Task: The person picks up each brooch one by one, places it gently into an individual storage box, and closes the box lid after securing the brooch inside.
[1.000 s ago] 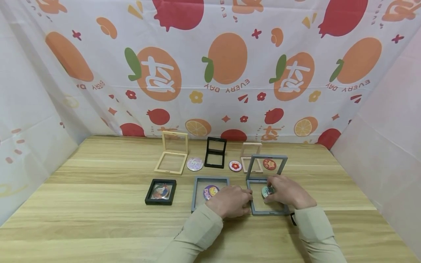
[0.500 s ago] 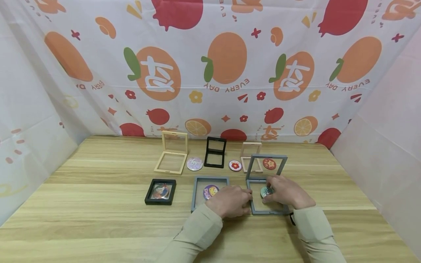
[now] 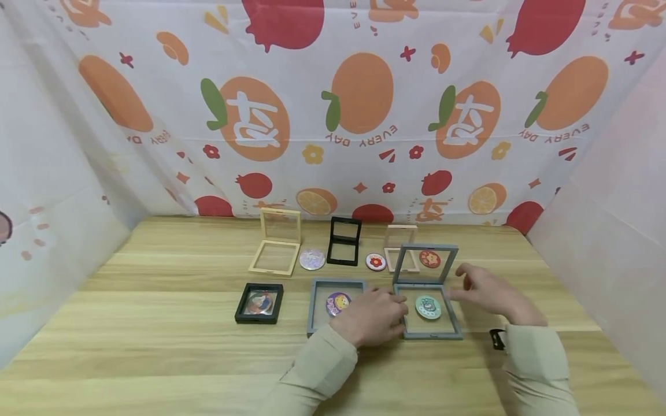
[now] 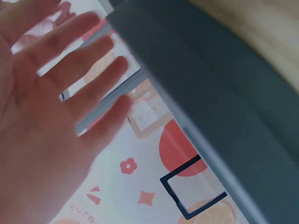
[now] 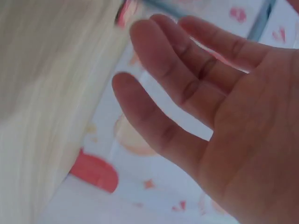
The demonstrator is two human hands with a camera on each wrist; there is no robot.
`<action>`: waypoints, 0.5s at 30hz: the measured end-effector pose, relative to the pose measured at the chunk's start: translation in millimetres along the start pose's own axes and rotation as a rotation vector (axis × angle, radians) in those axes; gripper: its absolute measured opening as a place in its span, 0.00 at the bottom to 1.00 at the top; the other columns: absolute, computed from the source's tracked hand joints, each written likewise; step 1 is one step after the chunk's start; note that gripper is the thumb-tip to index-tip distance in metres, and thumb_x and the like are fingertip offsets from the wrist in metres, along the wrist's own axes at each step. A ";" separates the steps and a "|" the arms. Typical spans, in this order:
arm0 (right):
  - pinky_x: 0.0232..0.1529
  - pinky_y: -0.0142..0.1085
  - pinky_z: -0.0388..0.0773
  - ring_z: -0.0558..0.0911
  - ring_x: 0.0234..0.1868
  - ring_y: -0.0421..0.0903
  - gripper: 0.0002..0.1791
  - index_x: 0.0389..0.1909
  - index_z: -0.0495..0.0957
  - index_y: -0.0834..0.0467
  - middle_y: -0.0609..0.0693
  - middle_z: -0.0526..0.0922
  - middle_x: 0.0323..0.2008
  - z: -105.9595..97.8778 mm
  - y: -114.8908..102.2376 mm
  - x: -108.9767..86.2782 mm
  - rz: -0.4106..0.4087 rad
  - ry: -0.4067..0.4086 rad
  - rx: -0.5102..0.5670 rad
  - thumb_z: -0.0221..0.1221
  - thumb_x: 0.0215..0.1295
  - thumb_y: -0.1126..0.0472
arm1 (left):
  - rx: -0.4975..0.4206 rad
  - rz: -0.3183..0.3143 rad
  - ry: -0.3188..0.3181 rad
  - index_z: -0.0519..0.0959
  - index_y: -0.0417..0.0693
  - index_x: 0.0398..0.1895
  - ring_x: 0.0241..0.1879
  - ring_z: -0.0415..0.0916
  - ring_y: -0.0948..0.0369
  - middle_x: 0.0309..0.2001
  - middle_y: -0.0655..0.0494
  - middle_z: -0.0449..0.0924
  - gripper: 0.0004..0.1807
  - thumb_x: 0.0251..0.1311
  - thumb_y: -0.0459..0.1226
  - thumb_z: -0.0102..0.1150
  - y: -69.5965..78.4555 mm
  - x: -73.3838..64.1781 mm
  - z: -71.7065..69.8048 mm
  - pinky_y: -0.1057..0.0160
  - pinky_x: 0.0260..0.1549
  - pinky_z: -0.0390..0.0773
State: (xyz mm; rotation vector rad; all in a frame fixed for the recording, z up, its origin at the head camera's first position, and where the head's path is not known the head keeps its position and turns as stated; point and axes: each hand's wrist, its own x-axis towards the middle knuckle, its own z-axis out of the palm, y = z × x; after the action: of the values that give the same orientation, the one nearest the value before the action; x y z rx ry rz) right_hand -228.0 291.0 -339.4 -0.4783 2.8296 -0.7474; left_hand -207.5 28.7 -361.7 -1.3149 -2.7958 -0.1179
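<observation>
A round green badge (image 3: pixel 428 307) lies on the clear film of a grey display frame (image 3: pixel 432 335), whose lid stands up at the back. At that frame's left edge is my left hand (image 3: pixel 372 318), fingertips at the rim, and in the left wrist view its fingers (image 4: pixel 74 70) are extended. My right hand (image 3: pixel 496 296) hovers just right of the frame, holding nothing, its fingers (image 5: pixel 187 79) loosely bent in the right wrist view. Left of it lies another grey frame (image 3: pixel 311 309) with a purple badge (image 3: pixel 337 301), partly hidden behind my left hand.
Along the back stand an open yellow frame (image 3: pixel 251 267), an open black frame (image 3: pixel 330 254) and an open pale pink frame (image 3: pixel 400 227). Near them lie a glittery badge (image 3: pixel 312 259), a white flower badge (image 3: pixel 376 262) and a red badge (image 3: pixel 429 259). A black frame (image 3: pixel 240 315) sits front left.
My right hand has let go of the green badge and moved right, out of the grey frame. The badge now lies fully visible. My left hand stays at the frame's left edge.
</observation>
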 end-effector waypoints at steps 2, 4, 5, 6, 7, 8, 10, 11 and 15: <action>0.31 0.41 0.75 0.76 0.31 0.47 0.28 0.51 0.72 0.77 0.55 0.77 0.33 -9.6 10.9 -5.2 -0.001 0.016 -0.003 0.67 0.66 0.56 | 0.023 0.000 0.121 0.87 0.54 0.37 0.40 0.81 0.63 0.38 0.63 0.85 0.06 0.67 0.43 0.64 -2.6 1.6 -2.3 0.58 0.48 0.79; 0.32 0.41 0.76 0.77 0.33 0.48 0.25 0.50 0.73 0.76 0.55 0.78 0.33 -15.6 19.7 -5.1 -0.022 0.038 0.005 0.65 0.67 0.57 | 0.048 -0.026 0.250 0.87 0.53 0.33 0.34 0.81 0.63 0.33 0.62 0.85 0.06 0.67 0.41 0.64 -6.9 2.1 -5.9 0.59 0.40 0.81; 0.33 0.41 0.77 0.77 0.33 0.48 0.23 0.49 0.74 0.75 0.55 0.79 0.33 -17.5 23.2 -3.5 -0.030 0.055 0.019 0.64 0.68 0.57 | 0.054 -0.043 0.308 0.87 0.52 0.32 0.32 0.81 0.62 0.32 0.60 0.86 0.07 0.67 0.40 0.64 -9.1 2.3 -7.7 0.60 0.37 0.81; 0.33 0.41 0.77 0.78 0.33 0.49 0.21 0.48 0.75 0.74 0.55 0.79 0.34 -19.3 26.4 -1.4 -0.033 0.073 0.038 0.64 0.69 0.58 | 0.062 -0.058 0.356 0.87 0.51 0.32 0.32 0.81 0.61 0.32 0.60 0.86 0.07 0.67 0.40 0.63 -11.3 3.0 -9.4 0.59 0.36 0.81; 0.33 0.40 0.78 0.79 0.33 0.49 0.19 0.48 0.76 0.74 0.56 0.80 0.34 -21.0 28.9 0.7 -0.033 0.092 0.058 0.62 0.70 0.59 | 0.067 -0.071 0.396 0.88 0.51 0.32 0.32 0.81 0.60 0.32 0.59 0.86 0.08 0.67 0.40 0.63 -13.3 4.0 -10.5 0.58 0.36 0.81; 0.33 0.40 0.78 0.79 0.33 0.50 0.18 0.47 0.77 0.73 0.56 0.80 0.34 -22.2 31.0 2.7 -0.030 0.110 0.077 0.61 0.71 0.59 | 0.068 -0.086 0.425 0.88 0.51 0.32 0.32 0.81 0.60 0.32 0.59 0.86 0.08 0.67 0.40 0.63 -14.5 4.9 -12.0 0.58 0.36 0.82; 0.32 0.39 0.78 0.80 0.33 0.51 0.17 0.47 0.78 0.71 0.56 0.81 0.35 -24.2 33.8 5.9 -0.018 0.139 0.112 0.59 0.74 0.58 | 0.067 -0.115 0.446 0.87 0.51 0.33 0.34 0.82 0.59 0.33 0.58 0.86 0.07 0.67 0.40 0.63 -16.1 7.5 -14.4 0.56 0.38 0.82; 0.33 0.39 0.78 0.80 0.34 0.52 0.18 0.48 0.78 0.71 0.57 0.82 0.36 -25.1 34.1 7.3 -0.006 0.145 0.121 0.57 0.75 0.57 | 0.066 -0.126 0.451 0.87 0.51 0.33 0.33 0.82 0.59 0.32 0.58 0.86 0.07 0.67 0.40 0.63 -16.9 8.9 -14.7 0.57 0.35 0.82; 0.34 0.40 0.76 0.81 0.36 0.54 0.21 0.48 0.79 0.69 0.57 0.81 0.36 -29.0 31.2 10.9 0.022 0.158 0.125 0.53 0.79 0.52 | 0.054 -0.173 0.460 0.86 0.49 0.35 0.33 0.82 0.58 0.34 0.55 0.86 0.07 0.68 0.42 0.63 -17.9 14.4 -15.3 0.59 0.30 0.82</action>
State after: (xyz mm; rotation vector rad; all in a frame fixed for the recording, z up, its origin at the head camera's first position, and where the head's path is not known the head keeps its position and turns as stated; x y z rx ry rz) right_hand -253.5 325.8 -331.3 -0.3840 2.9026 -0.9916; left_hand -230.3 27.0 -346.2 -0.8912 -2.4885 -0.3057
